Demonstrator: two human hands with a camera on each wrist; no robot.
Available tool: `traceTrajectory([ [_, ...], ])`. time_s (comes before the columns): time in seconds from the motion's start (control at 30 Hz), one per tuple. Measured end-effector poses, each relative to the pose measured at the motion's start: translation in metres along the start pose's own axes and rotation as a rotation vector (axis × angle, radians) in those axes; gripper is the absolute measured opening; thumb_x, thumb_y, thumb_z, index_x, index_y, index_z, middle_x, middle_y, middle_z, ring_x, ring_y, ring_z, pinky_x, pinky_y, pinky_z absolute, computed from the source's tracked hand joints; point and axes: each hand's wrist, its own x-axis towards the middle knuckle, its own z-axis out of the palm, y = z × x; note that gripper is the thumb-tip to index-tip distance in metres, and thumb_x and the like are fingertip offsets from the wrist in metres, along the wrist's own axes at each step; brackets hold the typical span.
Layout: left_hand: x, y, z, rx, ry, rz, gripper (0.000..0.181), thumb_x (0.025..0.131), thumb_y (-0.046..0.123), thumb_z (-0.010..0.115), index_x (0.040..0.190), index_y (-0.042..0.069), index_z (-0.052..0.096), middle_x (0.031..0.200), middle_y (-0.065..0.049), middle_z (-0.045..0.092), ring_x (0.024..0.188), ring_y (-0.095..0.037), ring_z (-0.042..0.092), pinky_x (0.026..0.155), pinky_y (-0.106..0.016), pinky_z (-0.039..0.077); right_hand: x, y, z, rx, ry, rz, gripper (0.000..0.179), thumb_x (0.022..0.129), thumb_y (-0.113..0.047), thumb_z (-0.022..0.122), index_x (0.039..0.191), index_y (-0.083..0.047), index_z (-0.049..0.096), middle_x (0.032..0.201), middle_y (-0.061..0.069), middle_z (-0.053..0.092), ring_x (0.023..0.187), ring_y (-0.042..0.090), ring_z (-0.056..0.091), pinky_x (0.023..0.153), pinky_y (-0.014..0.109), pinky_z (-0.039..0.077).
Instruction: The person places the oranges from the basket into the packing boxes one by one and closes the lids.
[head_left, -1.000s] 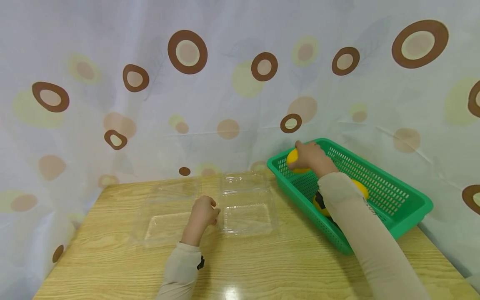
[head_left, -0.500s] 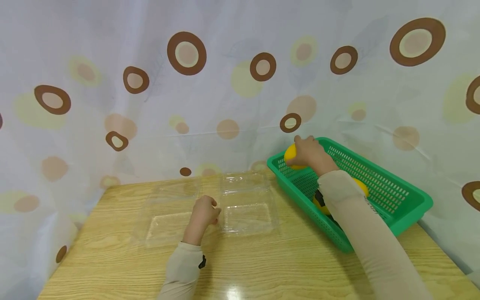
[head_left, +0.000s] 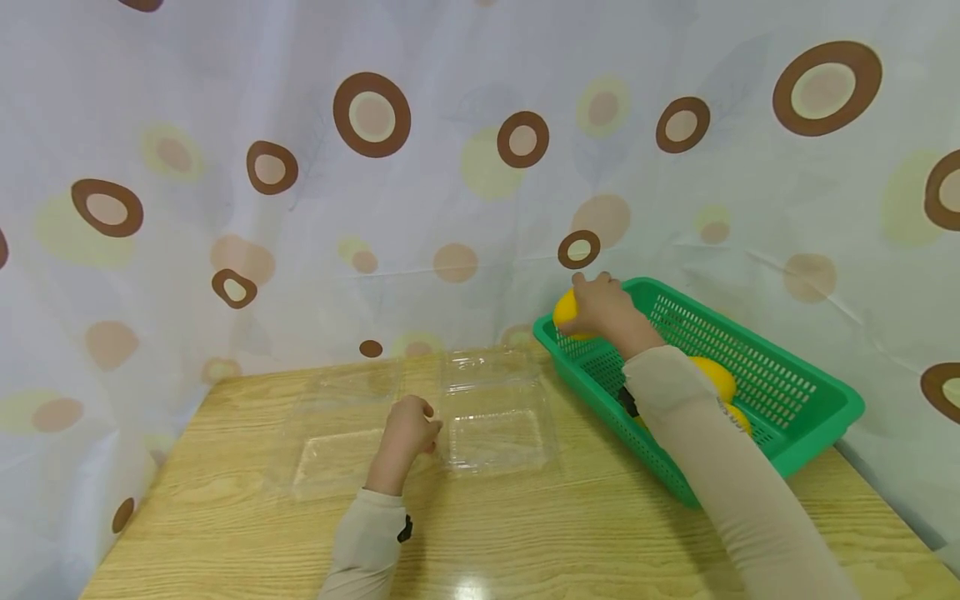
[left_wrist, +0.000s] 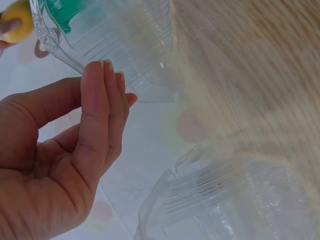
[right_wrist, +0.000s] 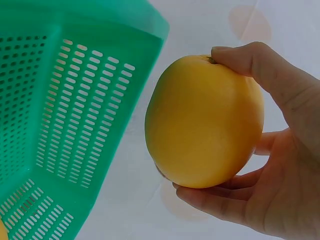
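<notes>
My right hand (head_left: 606, 310) grips a yellow mango (right_wrist: 205, 122) over the far-left end of the green basket (head_left: 622, 442). Its thumb presses near the stem and the fingers curl under the fruit. In the right wrist view the mango is beside the basket's slotted wall. My left hand (head_left: 408, 429) stays low between two clear plastic containers. In the left wrist view its fingers (left_wrist: 95, 115) are fairly straight and together, fingertips right at the rim of the right clear container (head_left: 498, 425). The thumb tip is hidden behind them. The left clear container (head_left: 337, 450) lies on its other side.
More yellow fruit (head_left: 712, 379) lies in the basket, partly hidden by the right sleeve. The containers and basket stand on a wooden table (head_left: 510, 533). A patterned cloth (head_left: 450, 208) hangs behind the table and along its sides.
My right hand has moved slightly left with the mango, toward the basket's far-left rim. More of the yellow fruit in the basket shows now. The left hand has stayed in place.
</notes>
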Motion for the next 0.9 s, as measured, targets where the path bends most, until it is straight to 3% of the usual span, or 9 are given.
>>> traceTrajectory([
  [0.53, 0.000, 0.000, 0.000, 0.016, 0.007, -0.005, 0.028, 0.088, 0.001, 0.066, 0.109, -0.017, 0.060, 0.084, -0.024, 0.068, 0.057, -0.022, 0.069, 0.070, -0.035, 0.058, -0.002, -0.016, 0.003, -0.001, 0.013, -0.045, 0.077, 0.083, -0.032, 0.067, 0.139, 0.007, 0.032, 0.119, 0.036, 0.041, 0.104, 0.047, 0.045, 0.079, 0.052, 0.050],
  [0.77, -0.002, 0.000, 0.001, 0.017, 0.009, 0.028, 0.029, 0.088, -0.001, 0.065, 0.111, -0.019, 0.059, 0.097, -0.030, 0.066, 0.057, -0.022, 0.069, 0.067, -0.035, 0.058, -0.006, -0.024, 0.004, 0.013, 0.012, -0.049, 0.075, 0.082, -0.032, 0.067, 0.139, 0.005, 0.033, 0.118, 0.034, 0.041, 0.102, 0.045, 0.045, 0.077, 0.051, 0.051],
  [0.9, -0.003, 0.001, 0.001, 0.016, 0.011, 0.028, 0.029, 0.088, -0.001, 0.065, 0.110, -0.019, 0.059, 0.091, -0.028, 0.068, 0.056, -0.021, 0.068, 0.068, -0.035, 0.058, -0.007, -0.027, 0.005, 0.014, 0.023, -0.058, 0.076, 0.082, -0.032, 0.069, 0.138, 0.004, 0.034, 0.118, 0.034, 0.041, 0.102, 0.045, 0.046, 0.076, 0.050, 0.051],
])
